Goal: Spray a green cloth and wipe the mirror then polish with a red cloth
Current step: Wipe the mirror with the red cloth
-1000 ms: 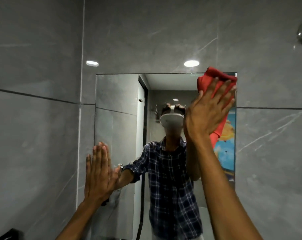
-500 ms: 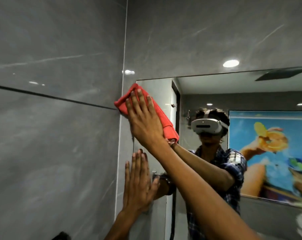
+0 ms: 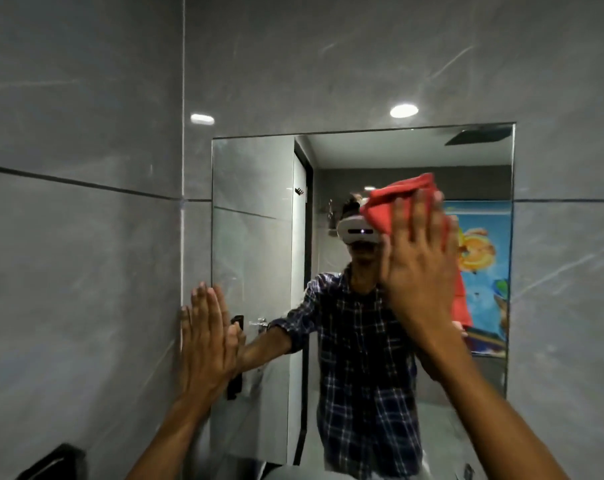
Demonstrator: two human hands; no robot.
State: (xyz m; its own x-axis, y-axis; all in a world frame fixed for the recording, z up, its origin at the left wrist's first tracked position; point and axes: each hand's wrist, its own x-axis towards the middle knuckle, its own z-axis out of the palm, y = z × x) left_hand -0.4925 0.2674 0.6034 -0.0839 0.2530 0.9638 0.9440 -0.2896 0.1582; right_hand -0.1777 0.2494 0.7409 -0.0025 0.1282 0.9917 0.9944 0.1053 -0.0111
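A rectangular frameless mirror hangs on the grey tiled wall ahead. My right hand presses a folded red cloth flat against the glass right of centre, in the upper half, fingers spread over the cloth. My left hand lies flat and open at the mirror's lower left edge, partly on the wall, holding nothing. The mirror reflects a person in a checked shirt with a white headset. No green cloth or spray bottle is in view.
Grey glossy wall tiles surround the mirror, with a corner seam just left of it. A dark object pokes in at the bottom left. The reflection shows a door and a colourful poster.
My right hand swept the red cloth from the mirror's top right to its top left, and now back toward the centre-right. My left hand stayed pressed at the lower left edge.
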